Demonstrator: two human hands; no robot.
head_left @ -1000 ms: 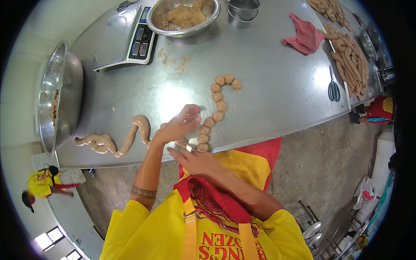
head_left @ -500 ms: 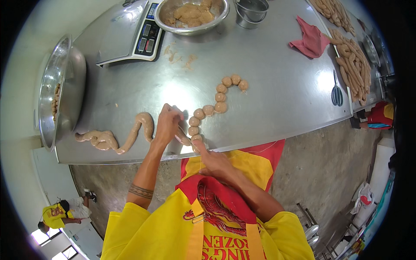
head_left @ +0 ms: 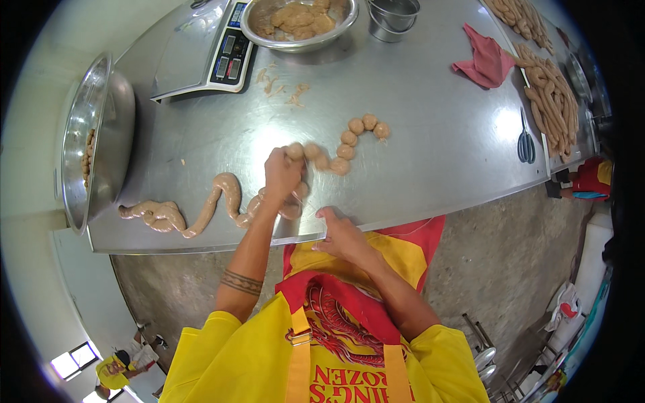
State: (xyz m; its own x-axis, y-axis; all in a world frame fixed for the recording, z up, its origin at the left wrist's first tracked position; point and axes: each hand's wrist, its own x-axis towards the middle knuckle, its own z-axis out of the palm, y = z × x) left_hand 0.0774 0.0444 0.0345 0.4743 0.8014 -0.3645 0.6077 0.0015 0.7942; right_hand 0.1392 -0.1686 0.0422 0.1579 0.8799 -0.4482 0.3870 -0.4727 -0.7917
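Observation:
My left hand (head_left: 283, 173) is closed around part of a string of sausage balls (head_left: 347, 138) on the steel table. Several tied round links curve from that hand toward the far right. Fatter links lie under and beside my left wrist, joining an untied length of sausage (head_left: 227, 191) that winds off to the left in pale casing. Near the table's front edge, my right hand (head_left: 342, 235) is apart from the sausage, with its thumb and fingers spread. A thin pale thread shows near the links by my left hand; where its end lies I cannot tell.
A digital scale (head_left: 232, 70) and a bowl (head_left: 252, 39) of ground meat stand at the back. A large steel basin (head_left: 117, 134) is at the left. Metal cups (head_left: 390, 30), a red cloth (head_left: 485, 57), scissors (head_left: 525, 144) and piled sausages (head_left: 554, 107) lie rightward.
My left hand has moved right and away from me, shifting the nearer balls with it. My right hand has come off the links and drawn slightly right, its thumb now apart.

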